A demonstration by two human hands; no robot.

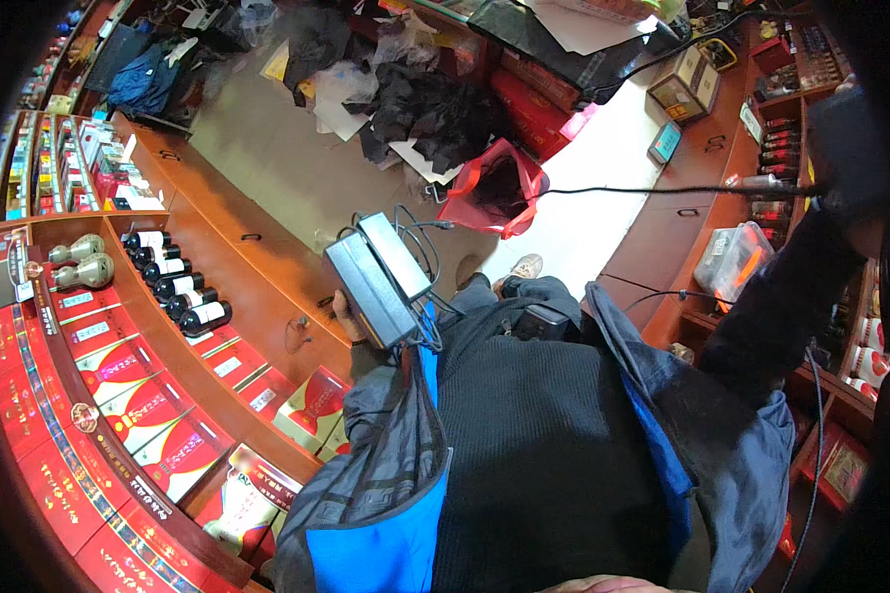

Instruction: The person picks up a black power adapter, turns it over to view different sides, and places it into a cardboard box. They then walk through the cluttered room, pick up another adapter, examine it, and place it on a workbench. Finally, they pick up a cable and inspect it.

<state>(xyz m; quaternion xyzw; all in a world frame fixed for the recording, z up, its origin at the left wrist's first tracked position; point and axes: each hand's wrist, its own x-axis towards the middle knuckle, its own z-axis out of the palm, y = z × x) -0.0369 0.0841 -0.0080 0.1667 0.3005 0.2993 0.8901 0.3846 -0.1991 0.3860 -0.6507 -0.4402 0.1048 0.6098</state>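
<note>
holds a dark box (371, 294) and a pale box (394, 257), stacked together, just right of the left hand (343, 314) — far nearer to it than to the right arm (791, 287), with long axes slanting from upper left to lower right. curls left fingers around the dark box's side — cannot tell the right hand's state at the dark rim.

Jacket (351, 474): dark grey, worn open, marked with angular patterning
Lining (371, 555): bright blue, exposed
Sweater (554, 435): black, finely ribbed, worn underneath
Shoe (528, 265): coloured pale beige
</note>
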